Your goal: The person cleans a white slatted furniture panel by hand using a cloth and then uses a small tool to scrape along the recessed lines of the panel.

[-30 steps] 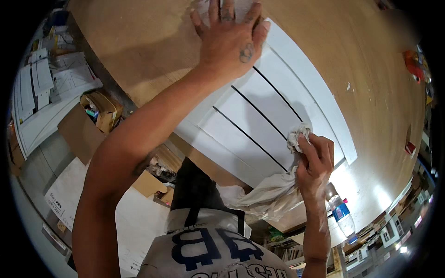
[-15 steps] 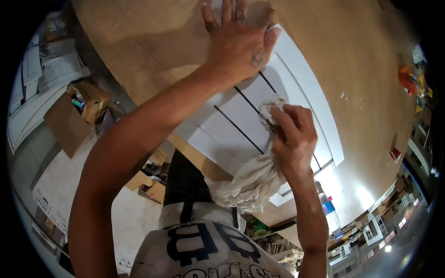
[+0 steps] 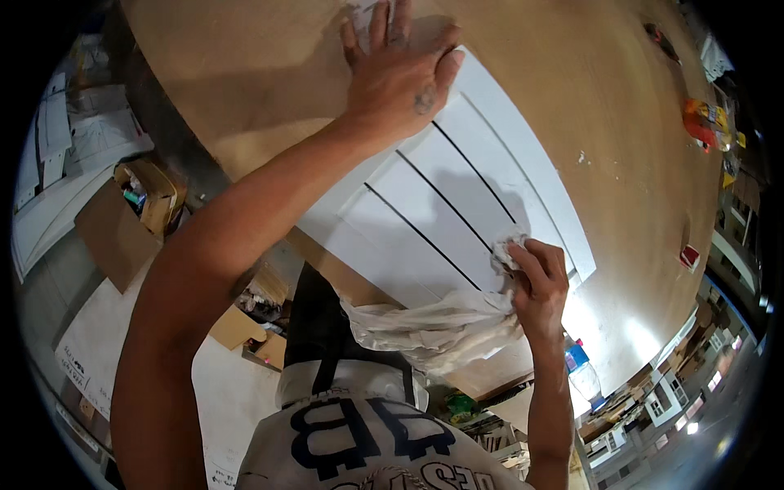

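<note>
- White panel (image 3: 433, 219), crossed by three dark lines, is laid flat on the brown wooden surface (image 3: 596, 106), at the edge nearest the body.
- Left grip (image 3: 398, 91): open, fingers spread. It is placed over the far end of the panel, with fingertips extended past its edge. A pale patch is seen under the fingertips; its nature cannot be told.
- Right grip (image 3: 541, 282): closed, with a bunched part of a white cloth (image 3: 433, 325) pinched between thumb and fingers. The bunched part is set against the panel, by the near ends of the lines.
- Remainder of cloth is draped leftward across the near end of the panel.
- Clear bottle (image 3: 583, 371) with blue label is seen beside the right forearm.
- Red-and-yellow package (image 3: 706, 122) and small red object (image 3: 689, 258) are located toward the surface's right edge.
- Opened cardboard box (image 3: 155, 196) is seen left of the surface.
</note>
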Demonstrator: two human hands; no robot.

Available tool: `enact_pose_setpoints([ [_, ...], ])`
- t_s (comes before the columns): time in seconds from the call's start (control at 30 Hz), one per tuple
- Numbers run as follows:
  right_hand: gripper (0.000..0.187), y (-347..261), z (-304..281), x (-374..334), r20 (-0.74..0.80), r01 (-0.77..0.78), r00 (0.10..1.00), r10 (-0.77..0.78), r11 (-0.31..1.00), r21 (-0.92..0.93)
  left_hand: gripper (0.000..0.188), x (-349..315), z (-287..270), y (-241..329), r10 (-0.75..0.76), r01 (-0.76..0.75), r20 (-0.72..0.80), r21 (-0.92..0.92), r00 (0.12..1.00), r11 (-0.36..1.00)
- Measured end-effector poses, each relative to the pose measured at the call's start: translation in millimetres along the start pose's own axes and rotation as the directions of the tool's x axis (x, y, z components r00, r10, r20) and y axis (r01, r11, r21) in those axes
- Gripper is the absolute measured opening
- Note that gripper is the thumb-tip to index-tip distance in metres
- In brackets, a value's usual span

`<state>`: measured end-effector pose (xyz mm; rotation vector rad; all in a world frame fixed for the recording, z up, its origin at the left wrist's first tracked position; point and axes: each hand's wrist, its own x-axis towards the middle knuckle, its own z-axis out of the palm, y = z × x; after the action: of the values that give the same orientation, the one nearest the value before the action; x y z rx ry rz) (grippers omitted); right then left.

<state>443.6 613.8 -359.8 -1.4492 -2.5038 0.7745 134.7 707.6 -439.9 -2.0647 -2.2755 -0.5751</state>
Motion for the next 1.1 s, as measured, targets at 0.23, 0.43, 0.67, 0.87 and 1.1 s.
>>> enact_pose_setpoints([
  [0.23,0.044,-51,37,95,-0.084,0.178,0.981,-0.176,0.984,0.019,0.047,-1,0,1,0.009,-0.015,-0.067,-0.078,0.998,0.997],
  [0.43,0.036,-67,37,121,-0.03,0.236,0.971,-0.235,0.971,0.037,0.046,0,4,-4,0.007,-0.012,-0.067,-0.07,0.998,0.997],
  [0.67,0.047,-38,23,74,-0.051,0.191,0.98,-0.191,0.982,0.008,0.046,-4,15,-2,0.092,-0.055,-0.207,0.177,0.974,0.983],
  [0.87,0.043,-72,48,124,-0.071,0.294,0.955,-0.289,0.954,0.066,0.048,-2,11,-1,-0.022,0.024,0.025,-0.107,0.999,0.994],
  [1.1,0.045,-51,28,83,0.014,0.201,0.979,-0.201,0.979,0.023,0.048,-1,6,0,-0.017,0.019,0.026,-0.104,1.0,0.994],
])
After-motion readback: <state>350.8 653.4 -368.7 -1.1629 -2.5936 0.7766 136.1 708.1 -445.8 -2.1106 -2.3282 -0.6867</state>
